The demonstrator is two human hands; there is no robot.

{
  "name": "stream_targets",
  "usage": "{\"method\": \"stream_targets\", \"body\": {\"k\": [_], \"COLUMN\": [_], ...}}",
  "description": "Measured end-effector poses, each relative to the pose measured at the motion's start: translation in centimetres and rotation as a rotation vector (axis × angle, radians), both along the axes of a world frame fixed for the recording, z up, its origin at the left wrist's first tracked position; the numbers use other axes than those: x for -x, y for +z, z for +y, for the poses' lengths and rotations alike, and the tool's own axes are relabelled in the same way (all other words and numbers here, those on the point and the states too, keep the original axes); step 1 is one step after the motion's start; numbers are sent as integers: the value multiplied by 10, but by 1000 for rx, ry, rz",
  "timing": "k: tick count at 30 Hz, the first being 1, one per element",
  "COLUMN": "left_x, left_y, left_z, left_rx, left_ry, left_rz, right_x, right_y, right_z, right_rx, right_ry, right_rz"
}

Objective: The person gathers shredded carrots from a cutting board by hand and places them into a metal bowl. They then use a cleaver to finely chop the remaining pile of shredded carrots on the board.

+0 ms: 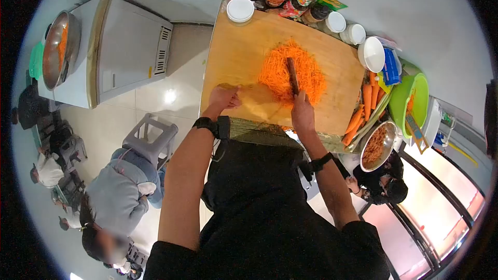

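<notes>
The right hand [302, 115] closes its fingers round a dark-handled knife [293, 75] lying in a fluffy heap of fine orange carrot shreds [274, 72] at the middle of the wooden board [236, 54]. The left hand [224, 97] curls its fingers on the board at the heap's 9 o'clock; whether they hold anything cannot be told.

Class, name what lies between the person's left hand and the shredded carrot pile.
Only bare wooden board; in the head view, the left hand rests apart from the shredded carrot pile.
</notes>
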State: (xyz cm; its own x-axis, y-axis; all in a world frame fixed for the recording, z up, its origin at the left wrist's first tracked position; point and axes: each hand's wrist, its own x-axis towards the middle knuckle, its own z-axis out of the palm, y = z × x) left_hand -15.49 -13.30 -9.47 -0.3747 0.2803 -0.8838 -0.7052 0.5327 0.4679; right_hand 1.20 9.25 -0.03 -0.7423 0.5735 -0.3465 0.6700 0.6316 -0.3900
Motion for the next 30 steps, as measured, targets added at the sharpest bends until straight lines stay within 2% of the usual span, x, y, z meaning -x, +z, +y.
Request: {"method": "stream_targets", "body": {"k": [2,5,7,8,9,10,12,15,16,17,19,21,25,27,30], "left_x": [0,-4,-5,-4,2,4,0,1,0,-1,6,-3,4,5,1], "left_y": [1,-3,-21,-37,-30,-23,-3,7,6,6,5,5,14,22,16], "left_z": [1,-6,-8,-11,-9,-7,-3,-1,-3,-3,1,-2,0,3,-1], "left_rx": [13,12,-24,-58,-89,-88,14,87,87,42,-8,19,-65,33,-49], "left_ry": [3,0,-22,-115,-208,-209,41,-14,-19,-76,-131,58,-4,-36,55], "left_rz": [23,46,57,189,323,330,18,81,77,111,164,37,9,103,73], "right_x": [2,6,1,-1,0,1,1,4,2,-2,5,8,5,-1,-3], "right_y": [-6,26,6,-5,-3,-1,6,11,4,0,8,14,8,5,2], "right_z": [1,-15,-20,-20,-19,-18,-19,-20,-21,-22,-23,-25,-27,-28,-23], "right_rx": [-60,-150,-128,-104,-106,-84,-58,-75,-67,-59,-61,-52,-26,-24,-28], "right_ry": [82,148,138,132,129,110,99,84,150,215,182,166,162,189,158], "right_rz": [43,74,20,-22,-17,-23,-39,-70,-58,-47,-49,-62,-20,-39,-18]}}
